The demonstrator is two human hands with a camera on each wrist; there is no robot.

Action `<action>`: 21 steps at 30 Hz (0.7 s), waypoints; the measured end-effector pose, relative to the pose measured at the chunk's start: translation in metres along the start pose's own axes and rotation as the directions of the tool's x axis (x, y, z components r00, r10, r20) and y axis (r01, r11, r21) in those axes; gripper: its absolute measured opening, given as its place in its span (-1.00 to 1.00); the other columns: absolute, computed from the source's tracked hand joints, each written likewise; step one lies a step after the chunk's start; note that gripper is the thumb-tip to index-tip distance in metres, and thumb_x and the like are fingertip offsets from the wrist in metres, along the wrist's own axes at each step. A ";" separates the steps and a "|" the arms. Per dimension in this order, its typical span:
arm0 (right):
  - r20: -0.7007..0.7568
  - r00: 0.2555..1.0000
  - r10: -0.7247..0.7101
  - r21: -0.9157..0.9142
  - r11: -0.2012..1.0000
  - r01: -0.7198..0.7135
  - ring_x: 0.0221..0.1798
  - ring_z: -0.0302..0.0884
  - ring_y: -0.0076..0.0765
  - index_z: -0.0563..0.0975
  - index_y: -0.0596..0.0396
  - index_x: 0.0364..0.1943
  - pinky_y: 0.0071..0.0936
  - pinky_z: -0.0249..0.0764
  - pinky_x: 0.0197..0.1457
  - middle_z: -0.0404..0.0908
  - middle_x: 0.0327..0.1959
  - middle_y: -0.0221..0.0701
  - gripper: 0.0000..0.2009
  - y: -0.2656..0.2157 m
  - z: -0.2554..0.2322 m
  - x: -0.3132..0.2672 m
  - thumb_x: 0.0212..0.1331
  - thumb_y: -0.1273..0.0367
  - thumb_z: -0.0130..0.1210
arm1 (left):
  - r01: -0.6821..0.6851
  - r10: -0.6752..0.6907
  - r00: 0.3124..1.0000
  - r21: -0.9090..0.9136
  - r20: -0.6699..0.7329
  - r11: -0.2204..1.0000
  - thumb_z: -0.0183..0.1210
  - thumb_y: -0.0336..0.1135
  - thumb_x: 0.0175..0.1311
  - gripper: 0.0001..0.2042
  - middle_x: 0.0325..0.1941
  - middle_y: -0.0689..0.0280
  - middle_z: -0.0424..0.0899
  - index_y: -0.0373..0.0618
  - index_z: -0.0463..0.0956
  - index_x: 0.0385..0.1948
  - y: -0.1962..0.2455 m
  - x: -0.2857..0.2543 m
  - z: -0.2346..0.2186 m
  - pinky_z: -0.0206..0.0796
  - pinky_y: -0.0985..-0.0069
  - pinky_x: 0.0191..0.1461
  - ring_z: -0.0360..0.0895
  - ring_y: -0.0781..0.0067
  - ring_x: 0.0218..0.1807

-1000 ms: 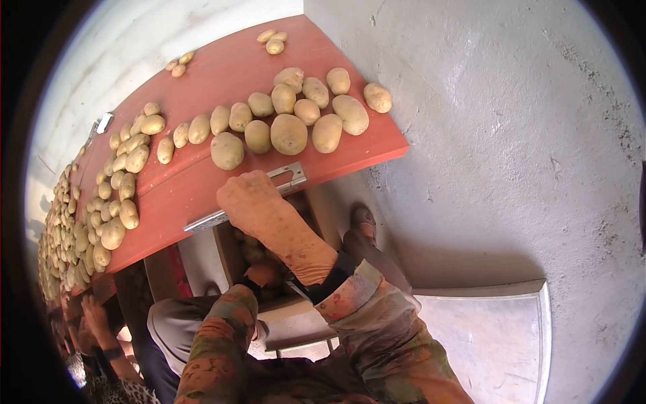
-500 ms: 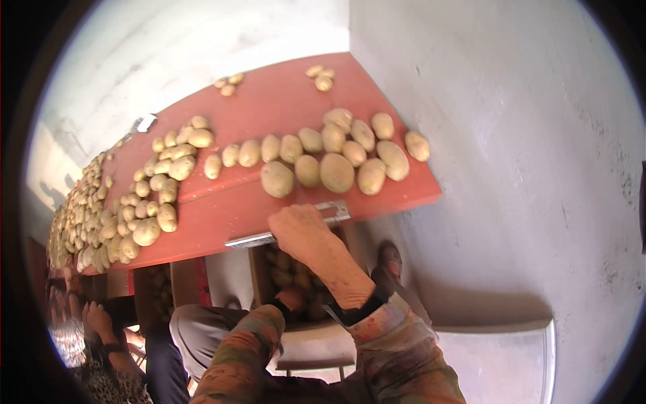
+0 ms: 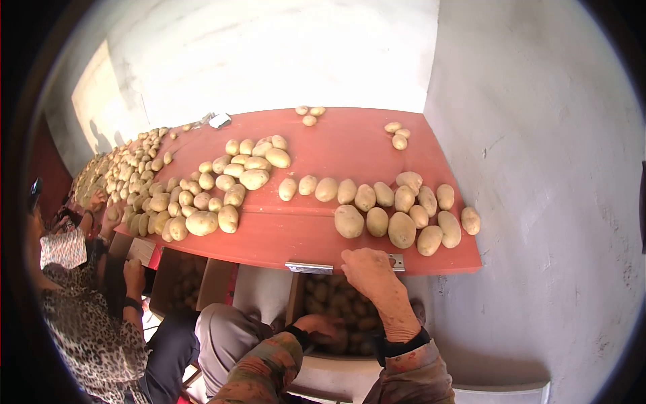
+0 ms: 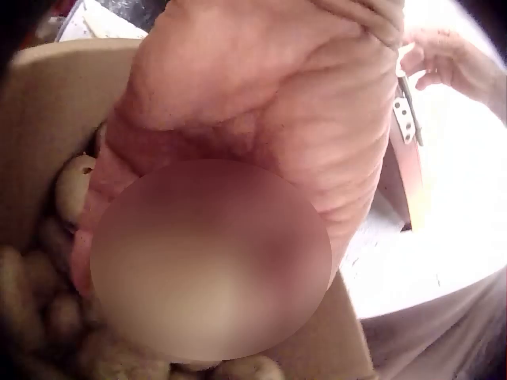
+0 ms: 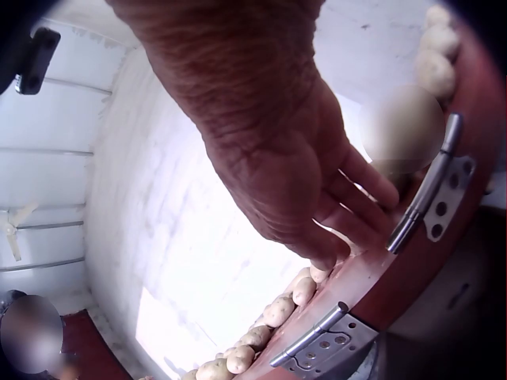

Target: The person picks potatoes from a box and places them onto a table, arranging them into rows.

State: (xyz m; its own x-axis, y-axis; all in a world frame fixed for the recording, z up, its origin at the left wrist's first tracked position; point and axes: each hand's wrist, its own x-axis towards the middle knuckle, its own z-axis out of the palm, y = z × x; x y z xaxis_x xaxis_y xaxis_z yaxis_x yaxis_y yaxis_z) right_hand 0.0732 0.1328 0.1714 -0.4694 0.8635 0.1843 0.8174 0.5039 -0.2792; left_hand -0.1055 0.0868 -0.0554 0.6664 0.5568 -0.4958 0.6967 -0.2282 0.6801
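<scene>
My right hand [image 3: 377, 276] rests at the near edge of the red board, beside a metal hinge [image 3: 309, 268]. In the right wrist view its loosely bent fingers [image 5: 356, 198] touch the board between two hinges and grip nothing. My left hand [image 3: 324, 328] is low over a cardboard box [image 4: 348, 332] of potatoes [image 3: 336, 296] under the board's edge. In the left wrist view a blurred oval covers its fingers, so I cannot tell whether it holds a potato. Larger potatoes [image 3: 402, 230] lie on the board beyond my right hand.
A long heap of potatoes [image 3: 128, 168] runs along the left of the red board [image 3: 350, 145]. Small groups of potatoes [image 3: 400, 138] lie at the back. A person in a leopard-print top [image 3: 94, 337] sits at left near another box [image 3: 178, 279]. A grey wall [image 3: 538, 202] bounds the right.
The head view has swung left and up, so the board sits lower and farther right and more of the neighbouring person shows. My right hand stays at the board's edge, my left in the box.
</scene>
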 end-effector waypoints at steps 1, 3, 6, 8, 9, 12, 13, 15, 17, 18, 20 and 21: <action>0.017 0.999 0.030 -0.024 0.999 -0.030 -0.28 0.60 0.02 0.53 0.11 -0.39 -0.08 0.47 -0.20 0.62 -0.45 -0.16 -0.85 0.001 -0.002 -0.001 0.09 0.31 0.13 | 0.027 -0.023 0.999 -0.073 0.049 0.997 0.25 -0.12 -0.06 -0.28 0.21 0.10 0.44 -0.01 0.28 0.27 0.012 -0.004 -0.007 0.26 0.40 0.22 0.40 0.20 0.22; 0.019 0.998 0.061 -0.018 0.998 -0.060 -0.27 0.60 0.02 0.53 0.10 -0.39 -0.07 0.47 -0.19 0.62 -0.45 -0.16 -0.85 0.005 -0.003 -0.002 0.10 0.31 0.12 | 0.050 -0.029 0.997 -0.335 0.070 0.941 0.24 -0.14 0.00 -0.28 0.22 0.12 0.43 -0.03 0.23 0.30 0.034 -0.020 -0.021 0.30 0.41 0.18 0.42 0.22 0.20; 0.008 0.995 0.101 -0.003 0.995 -0.101 -0.26 0.59 0.02 0.52 0.09 -0.37 -0.07 0.46 -0.17 0.62 -0.44 -0.17 -0.85 0.014 -0.009 -0.004 0.12 0.30 0.10 | 0.053 0.015 0.997 -0.770 0.081 0.636 0.23 -0.17 0.05 -0.29 0.20 0.13 0.43 -0.05 0.20 0.31 0.051 -0.042 -0.023 0.40 0.42 0.09 0.48 0.25 0.13; -0.003 0.994 0.105 0.002 0.994 -0.105 -0.24 0.59 0.02 0.52 0.09 -0.37 -0.08 0.46 -0.15 0.61 -0.44 -0.16 -0.85 0.018 -0.016 -0.007 0.13 0.30 0.10 | 0.028 0.054 0.997 -0.914 0.055 0.406 0.23 -0.17 0.03 -0.30 0.17 0.12 0.46 -0.05 0.23 0.29 0.063 -0.058 -0.025 0.46 0.41 0.03 0.52 0.26 0.08; -0.037 0.993 0.114 0.012 0.993 -0.114 -0.23 0.59 0.01 0.53 0.09 -0.37 -0.09 0.46 -0.15 0.61 -0.43 -0.16 -0.84 0.020 -0.021 -0.009 0.13 0.30 0.10 | -0.041 0.151 0.988 -0.958 0.002 0.283 0.22 -0.14 0.06 -0.28 0.17 0.08 0.45 -0.06 0.16 0.32 0.071 -0.066 -0.028 0.50 0.43 -0.09 0.55 0.23 0.01; -0.076 0.987 0.142 0.015 0.990 -0.141 -0.22 0.59 0.00 0.53 0.10 -0.36 -0.10 0.45 -0.13 0.61 -0.42 -0.15 -0.84 0.024 -0.026 -0.013 0.13 0.29 0.10 | -0.153 0.285 0.950 -0.987 -0.131 0.057 0.18 -0.05 0.10 -0.22 0.16 0.02 0.44 -0.10 0.05 0.36 0.082 -0.084 -0.034 0.54 0.44 -0.27 0.61 0.15 -0.11; -0.082 0.984 0.160 0.008 0.987 -0.160 -0.22 0.59 0.00 0.53 0.10 -0.36 -0.11 0.44 -0.13 0.62 -0.42 -0.15 -0.84 0.026 -0.027 -0.014 0.13 0.29 0.10 | -0.201 0.323 0.924 -0.979 -0.203 -0.039 0.16 0.00 0.11 -0.19 0.16 -0.01 0.43 -0.13 0.00 0.37 0.084 -0.089 -0.036 0.55 0.43 -0.33 0.62 0.11 -0.16; -0.093 0.983 0.161 0.011 0.987 -0.160 -0.21 0.59 0.00 0.54 0.10 -0.36 -0.10 0.44 -0.13 0.62 -0.42 -0.15 -0.83 0.028 -0.029 -0.017 0.13 0.29 0.11 | -0.263 0.312 0.916 -0.965 -0.251 -0.001 0.15 0.10 0.10 -0.16 0.16 -0.02 0.42 -0.15 0.00 0.36 0.095 -0.103 -0.050 0.54 0.40 -0.37 0.63 0.11 -0.22; -0.105 0.981 0.161 0.016 0.987 -0.160 -0.21 0.59 0.00 0.54 0.10 -0.35 -0.10 0.44 -0.13 0.62 -0.41 -0.16 -0.83 0.030 -0.028 -0.019 0.13 0.29 0.11 | -0.442 0.252 0.861 -0.895 -0.443 -0.064 0.15 0.12 0.10 -0.15 0.15 -0.02 0.42 -0.16 -0.01 0.36 0.109 -0.114 -0.066 0.54 0.40 -0.38 0.62 0.12 -0.23; -0.090 0.982 0.165 0.007 0.986 -0.165 -0.21 0.59 0.00 0.55 0.10 -0.35 -0.10 0.45 -0.13 0.62 -0.42 -0.16 -0.83 0.031 -0.027 -0.019 0.12 0.29 0.11 | -0.477 0.250 0.841 -0.876 -0.479 -0.073 0.17 0.09 0.10 -0.15 0.15 0.00 0.41 -0.14 -0.02 0.36 0.114 -0.119 -0.077 0.55 0.38 -0.31 0.62 0.12 -0.20; -0.079 0.982 0.169 0.004 0.986 -0.169 -0.21 0.59 0.00 0.55 0.10 -0.35 -0.10 0.45 -0.14 0.62 -0.42 -0.15 -0.83 0.032 -0.024 -0.019 0.12 0.29 0.12 | -0.582 0.159 0.806 -0.813 -0.571 0.030 0.20 0.01 0.11 -0.18 0.14 0.03 0.41 -0.13 -0.02 0.36 0.141 -0.132 -0.102 0.54 0.36 -0.25 0.60 0.16 -0.15; -0.078 0.986 0.150 -0.008 0.988 -0.151 -0.23 0.60 -0.01 0.55 0.10 -0.38 -0.10 0.47 -0.15 0.62 -0.44 -0.16 -0.86 0.031 -0.022 -0.019 0.12 0.32 0.09 | -0.664 0.079 0.747 -0.735 -0.660 0.137 0.23 -0.08 0.12 -0.20 0.13 0.05 0.41 -0.11 -0.01 0.36 0.151 -0.134 -0.114 0.54 0.35 -0.19 0.58 0.20 -0.09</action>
State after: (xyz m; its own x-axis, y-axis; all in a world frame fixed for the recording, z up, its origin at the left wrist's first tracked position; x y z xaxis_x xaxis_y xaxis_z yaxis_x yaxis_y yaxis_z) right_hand 0.1152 0.1322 0.1802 -0.3136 0.9253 0.2130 0.8816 0.3671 -0.2968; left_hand -0.1197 0.0686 0.1756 0.3774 0.9252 0.0402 -0.5427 0.1858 0.8191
